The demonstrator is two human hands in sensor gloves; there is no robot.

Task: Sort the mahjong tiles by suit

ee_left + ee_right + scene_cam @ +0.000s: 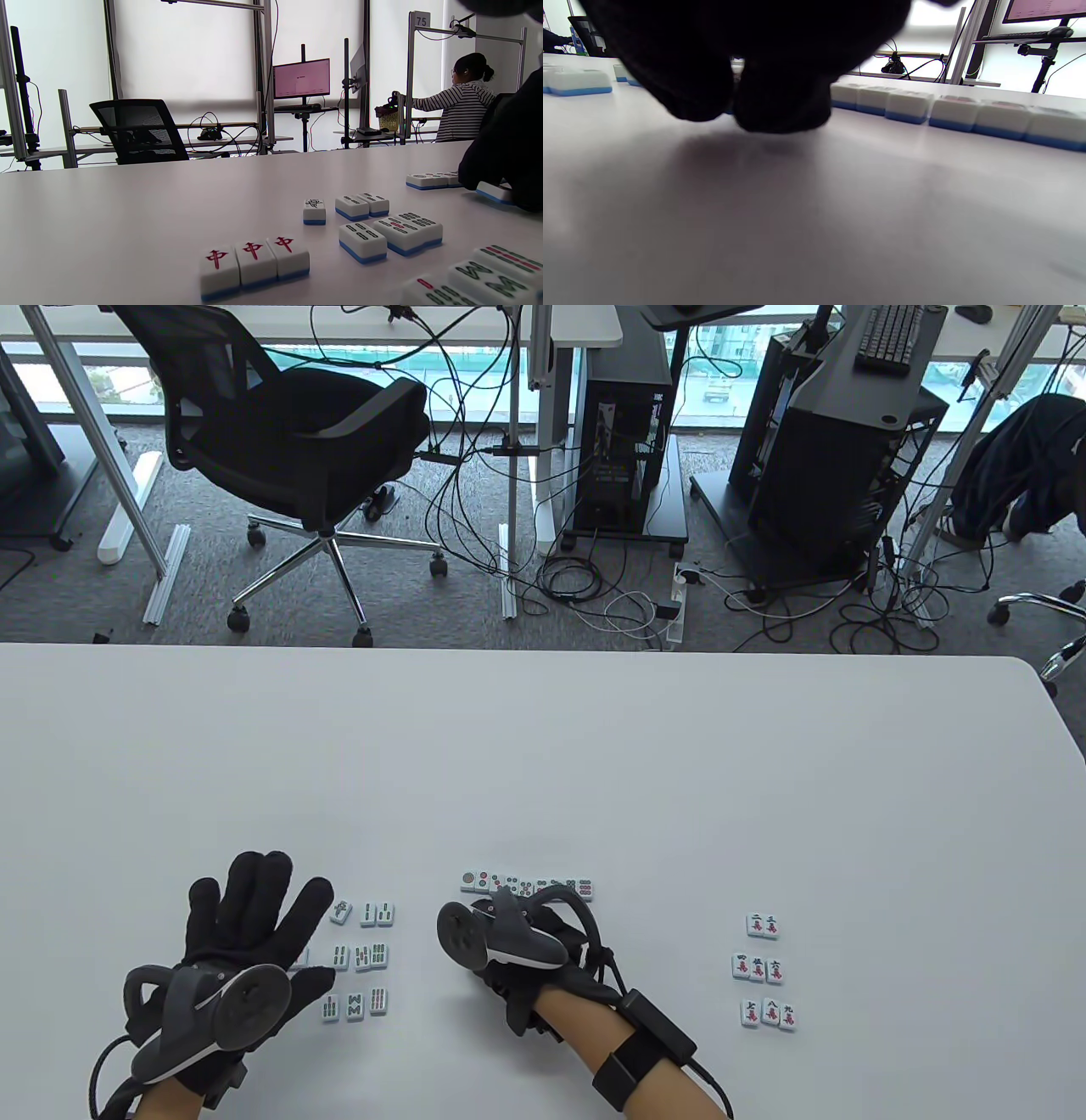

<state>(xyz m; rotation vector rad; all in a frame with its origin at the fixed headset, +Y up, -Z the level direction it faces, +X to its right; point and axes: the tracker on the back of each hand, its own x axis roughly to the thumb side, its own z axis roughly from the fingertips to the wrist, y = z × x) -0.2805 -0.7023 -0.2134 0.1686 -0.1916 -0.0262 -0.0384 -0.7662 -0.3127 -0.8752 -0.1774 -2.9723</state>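
My left hand lies flat, fingers spread, on the tabletop beside the bamboo tiles. The left wrist view alone shows three red 中 tiles side by side and a "75" tag. My right hand rests at the dot row, which runs left-right; whether its fingers hold a tile I cannot tell. Character tiles lie well right.

Mahjong tiles lie face-up (blue-backed) in suit groups; one row possibly unfinished.
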